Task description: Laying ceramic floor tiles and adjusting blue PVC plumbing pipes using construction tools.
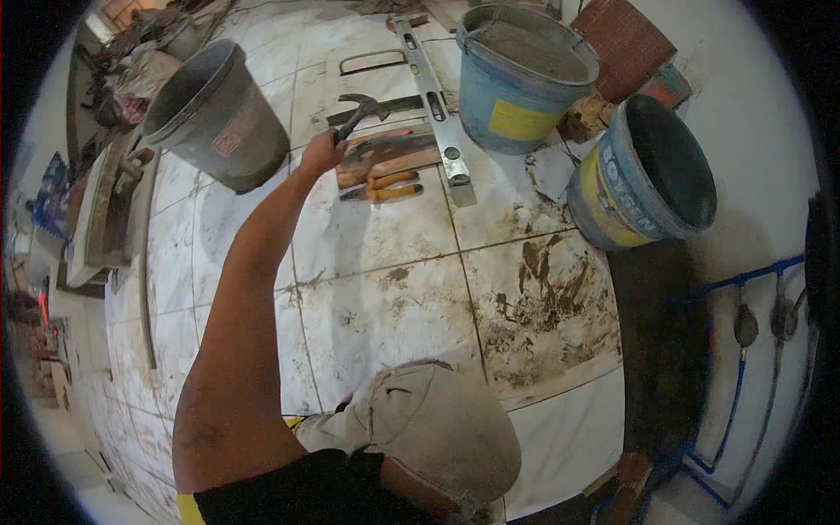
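My left arm reaches forward over the tiled floor. My left hand (324,156) is wrapped round the handle of a claw hammer (366,107), its head pointing away. Beside it lie flat wooden-looking pieces (389,157), pliers with orange-yellow handles (394,186) and a thin loop-shaped frame (372,61). A long silver spirit level (426,83) lies to the right of these tools, with a small flat blade (462,194) at its near end. Rounded beige cloth (446,420) fills the near middle; what it covers cannot be told. I cannot see my right hand.
A grey bucket (219,118) stands at the left. A blue bucket (525,87) of grey material and another blue bucket (643,179) stand at the right. Dirty white tiles (376,306) cover the floor. Blue pipes (735,385) run along the right; a wooden frame (109,206) lies left.
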